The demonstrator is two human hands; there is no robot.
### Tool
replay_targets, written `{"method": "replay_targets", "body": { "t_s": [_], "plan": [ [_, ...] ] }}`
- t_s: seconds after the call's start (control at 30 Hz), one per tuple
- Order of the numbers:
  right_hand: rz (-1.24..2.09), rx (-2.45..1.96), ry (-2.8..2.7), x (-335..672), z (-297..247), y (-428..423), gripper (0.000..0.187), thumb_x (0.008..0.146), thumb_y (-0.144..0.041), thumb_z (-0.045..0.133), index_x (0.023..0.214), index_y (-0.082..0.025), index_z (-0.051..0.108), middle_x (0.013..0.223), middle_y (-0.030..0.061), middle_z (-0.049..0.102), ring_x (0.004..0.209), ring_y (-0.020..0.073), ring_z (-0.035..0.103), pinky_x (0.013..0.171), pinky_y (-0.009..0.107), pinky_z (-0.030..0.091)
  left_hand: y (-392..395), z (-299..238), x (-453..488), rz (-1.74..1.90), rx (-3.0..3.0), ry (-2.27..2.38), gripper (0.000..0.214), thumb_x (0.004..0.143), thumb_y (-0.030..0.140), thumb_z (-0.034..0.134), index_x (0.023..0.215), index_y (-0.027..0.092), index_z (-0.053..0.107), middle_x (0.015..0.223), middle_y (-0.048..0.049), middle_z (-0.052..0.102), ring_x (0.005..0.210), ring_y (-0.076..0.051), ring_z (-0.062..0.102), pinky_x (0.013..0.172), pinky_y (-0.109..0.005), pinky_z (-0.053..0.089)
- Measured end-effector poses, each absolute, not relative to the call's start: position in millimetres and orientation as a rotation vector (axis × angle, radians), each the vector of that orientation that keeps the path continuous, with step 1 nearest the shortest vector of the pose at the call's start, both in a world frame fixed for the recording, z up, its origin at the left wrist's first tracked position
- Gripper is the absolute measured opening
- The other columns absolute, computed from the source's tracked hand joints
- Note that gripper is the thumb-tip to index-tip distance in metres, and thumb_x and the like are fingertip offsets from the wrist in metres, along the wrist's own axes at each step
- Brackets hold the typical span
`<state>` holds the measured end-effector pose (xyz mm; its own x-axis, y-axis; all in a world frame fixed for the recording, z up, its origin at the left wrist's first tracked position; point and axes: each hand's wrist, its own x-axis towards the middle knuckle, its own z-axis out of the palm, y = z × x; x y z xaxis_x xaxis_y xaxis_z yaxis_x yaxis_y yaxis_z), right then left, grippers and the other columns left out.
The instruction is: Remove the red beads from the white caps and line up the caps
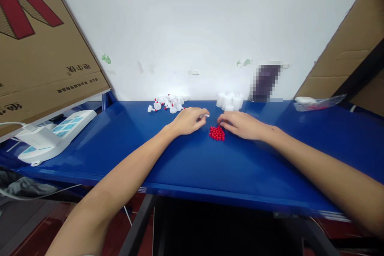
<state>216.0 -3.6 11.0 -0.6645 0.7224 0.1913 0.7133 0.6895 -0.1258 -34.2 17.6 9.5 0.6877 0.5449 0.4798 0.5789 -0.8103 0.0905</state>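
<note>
My left hand (189,120) rests on the blue table (192,168) with its fingers curled, pinching a small white plastic piece (205,115) at the fingertips. My right hand (240,125) lies beside it, fingers bent down onto the top edge of a small heap of red beads (217,133). Whether it holds a bead is hidden. Behind my left hand lies a scatter of white caps with red tips (169,104). A cluster of plain white cylinders (230,101) stands behind my right hand.
A white power strip (57,134) lies at the table's left end under a leaning cardboard box (36,48). A clear plastic bag (318,103) sits at the back right beside more cardboard (351,44). A white wall rises behind the table.
</note>
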Motion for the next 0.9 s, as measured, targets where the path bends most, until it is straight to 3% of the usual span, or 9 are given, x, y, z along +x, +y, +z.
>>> {"method": "replay_targets", "body": {
  "t_s": [0.33,0.9],
  "plan": [
    [0.131,-1.142,-2.656,216.8,11.4,-0.3,0.035,0.100,-0.042,0.044,0.108,-0.021,0.071,0.105,0.0096,0.069,0.092,0.0239,0.064,0.079,0.036,0.047,17.8,9.6,-34.9,-0.744,-2.829,-0.948,0.027,0.090,0.021,0.045,0.106,0.019,0.068,0.086,-0.0039,0.071,0.072,-0.015,0.062,0.068,-0.027,0.043],
    [0.184,-1.120,-2.544,213.1,5.9,-1.0,0.017,0.094,-0.030,0.053,0.104,-0.022,0.065,0.093,0.0047,0.069,0.080,0.0189,0.061,0.070,0.030,0.043,18.3,9.3,-34.7,-0.744,-2.825,-0.956,0.028,0.090,0.022,0.045,0.105,0.019,0.068,0.084,-0.0035,0.070,0.072,-0.015,0.061,0.068,-0.027,0.044]
  ]
}}
